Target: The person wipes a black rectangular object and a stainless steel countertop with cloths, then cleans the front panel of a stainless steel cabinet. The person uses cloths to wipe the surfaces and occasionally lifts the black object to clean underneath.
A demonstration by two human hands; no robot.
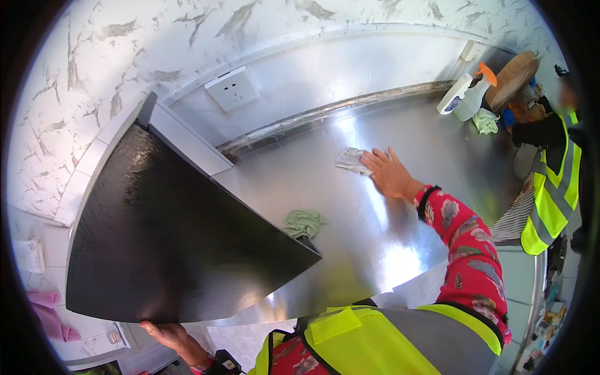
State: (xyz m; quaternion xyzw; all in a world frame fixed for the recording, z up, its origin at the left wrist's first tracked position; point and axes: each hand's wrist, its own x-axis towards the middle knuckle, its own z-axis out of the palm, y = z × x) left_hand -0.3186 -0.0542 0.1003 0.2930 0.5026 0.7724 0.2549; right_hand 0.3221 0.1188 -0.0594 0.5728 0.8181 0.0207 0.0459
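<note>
My right hand (386, 173) is pressed down on a crumpled grey-white cloth or wipe (351, 160), against a shiny stainless steel countertop (281, 180). At the lower left, my left hand (166, 336) grips the near edge of a large black panel (178, 215); most of its fingers are hidden below the edge. The panel is tilted, its dark, slightly stained face towards me, and its right corner hangs over the counter. Beside that corner lies a bunched light-green cloth (303, 222), partly hidden by the panel.
A wall socket (232, 88) sits behind the counter. At the right stand a white bottle (453, 96), an orange-topped spray bottle (473, 96), a round wooden board (512, 79) and another green cloth (485, 122). A person in a reflective vest (558, 187) works beside them. Pink cloth (51, 314) hangs left.
</note>
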